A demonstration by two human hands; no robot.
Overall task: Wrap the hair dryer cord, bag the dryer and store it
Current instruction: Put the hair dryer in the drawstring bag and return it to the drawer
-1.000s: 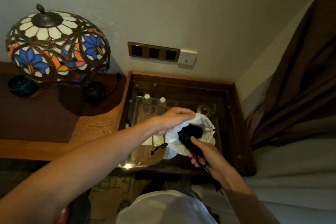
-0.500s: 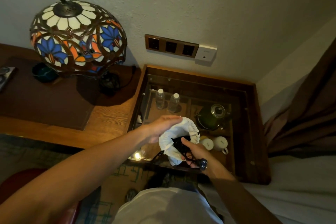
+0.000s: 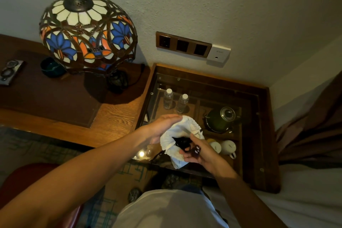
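Observation:
A white drawstring bag hangs open-mouthed above the glass-topped cabinet. My left hand grips its gathered rim on the left side. Black parts of the hair dryer show inside the mouth; most of the dryer is hidden by the cloth. My right hand presses the black cord and its plug into the opening from the right. A thin black drawstring dangles below the bag.
Beneath the glass lie two water bottles, a green kettle and white cups. A stained-glass lamp stands on the wooden desk at left. Wall sockets sit above; a bed and brown curtain lie right.
The loose cord that hung below my right hand has been gathered; the plug is now at the bag's mouth. The view has shifted left and tilted down toward the cabinet.

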